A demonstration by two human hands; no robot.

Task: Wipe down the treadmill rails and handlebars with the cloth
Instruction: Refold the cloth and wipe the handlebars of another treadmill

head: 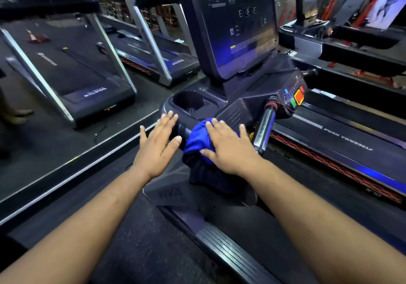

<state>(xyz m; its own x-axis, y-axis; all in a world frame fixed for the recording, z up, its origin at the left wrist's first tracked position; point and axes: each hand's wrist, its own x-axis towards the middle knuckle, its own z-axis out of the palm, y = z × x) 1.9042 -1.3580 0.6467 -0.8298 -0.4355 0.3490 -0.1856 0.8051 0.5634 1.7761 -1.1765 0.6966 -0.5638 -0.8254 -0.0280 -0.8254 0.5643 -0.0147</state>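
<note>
One blue cloth (198, 143) lies pressed under the right hand (228, 147).

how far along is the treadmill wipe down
Nothing shows as finished; no surface reveals whether it was wiped. In hand: the right hand presses the blue cloth flat on the console's near edge, the left hand open beside it. Probably left: the chrome handlebar and the side rail, both untouched now.
</note>
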